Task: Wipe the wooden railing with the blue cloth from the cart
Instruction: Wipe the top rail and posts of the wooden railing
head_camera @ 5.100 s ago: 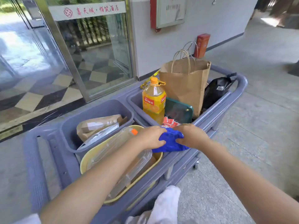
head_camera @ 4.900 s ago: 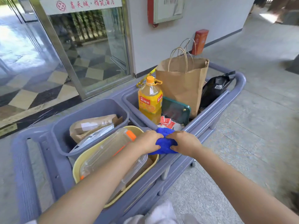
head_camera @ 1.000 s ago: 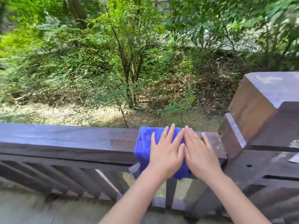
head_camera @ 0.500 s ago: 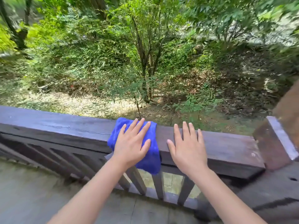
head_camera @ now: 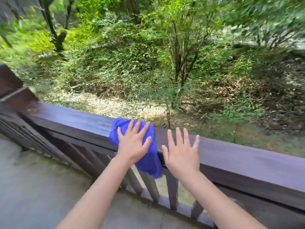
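I record the blue cloth [head_camera: 149, 160] as a saturated royal blue, plain, no pattern. The wooden railing [head_camera: 239, 162] reads dark brown with a purplish sheen along its top face; its balusters [head_camera: 171, 192] are the same dark brown. Floor [head_camera: 33, 187] below is dull grey, unpatterned. Beyond the rail's far edge, foliage [head_camera: 132, 63] is mixed green over brown leaf litter

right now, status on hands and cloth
Left hand flat on blue cloth. Right hand flat on bare railing. Nothing blocking the rail.
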`<action>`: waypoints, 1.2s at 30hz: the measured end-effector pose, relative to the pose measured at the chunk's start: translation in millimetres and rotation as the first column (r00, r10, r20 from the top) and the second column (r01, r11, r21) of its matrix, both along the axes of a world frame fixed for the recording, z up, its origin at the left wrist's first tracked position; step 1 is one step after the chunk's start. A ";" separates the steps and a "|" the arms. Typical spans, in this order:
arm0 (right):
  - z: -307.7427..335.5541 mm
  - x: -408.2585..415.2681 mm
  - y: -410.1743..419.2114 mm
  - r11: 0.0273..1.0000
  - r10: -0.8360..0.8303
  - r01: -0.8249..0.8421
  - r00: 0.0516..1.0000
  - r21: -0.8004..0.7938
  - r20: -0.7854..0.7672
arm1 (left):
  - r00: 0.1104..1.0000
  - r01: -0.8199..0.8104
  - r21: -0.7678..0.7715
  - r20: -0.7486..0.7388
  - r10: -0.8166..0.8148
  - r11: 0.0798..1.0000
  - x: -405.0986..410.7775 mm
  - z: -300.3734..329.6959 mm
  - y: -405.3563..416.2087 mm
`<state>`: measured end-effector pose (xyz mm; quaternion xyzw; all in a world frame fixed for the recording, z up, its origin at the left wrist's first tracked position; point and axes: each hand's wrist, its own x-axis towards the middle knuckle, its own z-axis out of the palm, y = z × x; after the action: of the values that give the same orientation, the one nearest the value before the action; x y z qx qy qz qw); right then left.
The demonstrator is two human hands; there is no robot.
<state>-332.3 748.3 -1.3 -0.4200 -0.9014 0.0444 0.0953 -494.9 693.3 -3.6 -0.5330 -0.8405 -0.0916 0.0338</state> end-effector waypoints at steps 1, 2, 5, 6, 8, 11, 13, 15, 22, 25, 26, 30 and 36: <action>-0.5 -8.8 -0.9 1.000 0.001 -0.001 1.000 0.001 0.001 | 0.997 0.076 -0.011 -0.021 -0.076 0.997 2.9 -1.1 -2.2; -0.6 -16.4 -1.5 1.000 -0.001 0.001 1.000 0.002 0.000 | 0.987 0.154 -0.017 -0.034 -0.155 0.988 3.8 -1.2 -4.8; 0.1 -32.6 -4.1 0.998 -0.049 0.051 0.997 0.046 -0.057 | 0.942 0.333 -0.023 -0.045 -0.334 0.943 -16.0 2.3 -11.4; -0.1 -36.4 -4.3 0.994 -0.074 0.080 0.993 0.072 -0.089 | 0.932 0.359 -0.022 -0.050 -0.360 0.933 -30.2 3.4 -13.1; 0.4 -44.1 -5.6 0.987 -0.131 0.140 0.986 0.082 -0.098 | 0.938 0.344 0.006 -0.057 -0.343 0.939 -65.1 5.1 -18.0; 2.2 -64.0 -10.3 0.983 -0.176 0.177 0.984 0.044 -0.040 | 0.957 0.285 0.043 -0.076 -0.281 0.958 -120.4 8.4 -32.3; 4.4 -88.5 -18.2 0.987 -0.159 0.160 0.987 0.024 -0.013 | 0.963 0.262 0.050 -0.082 -0.258 0.964 -157.8 10.3 -45.3; 5.5 -117.3 -27.7 0.994 -0.113 0.113 0.994 -0.007 -0.003 | 0.973 0.224 0.074 -0.064 -0.220 0.972 -188.5 12.2 -53.9; 9.6 -172.7 -45.0 1.000 -0.011 0.011 1.000 0.002 0.027 | 0.987 -0.161 0.089 0.042 0.158 0.983 -164.3 -3.3 -42.4; 9.2 -176.3 -45.6 0.998 -0.045 0.045 0.999 0.043 0.000 | 0.999 0.013 0.055 -0.040 -0.011 0.998 -163.0 -7.2 -48.6; 9.5 -179.6 -45.4 0.998 -0.052 0.052 0.999 0.047 -0.011 | 0.994 0.093 0.054 -0.060 -0.089 0.994 -171.6 -5.1 -51.1; 13.1 -211.4 -47.8 0.999 -0.025 0.025 1.000 0.021 0.006 | 0.956 0.281 0.042 -0.099 -0.276 0.959 -224.6 1.8 -61.6; 21.4 -269.3 -53.3 0.999 0.045 -0.046 0.997 0.011 0.055 | 0.992 0.115 -0.033 -0.040 -0.117 0.993 -328.5 15.7 -85.1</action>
<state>-601.6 695.0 20.1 -0.3999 -0.9132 0.0296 0.0720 -823.4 608.2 12.1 -0.5832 -0.8085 -0.0696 0.0377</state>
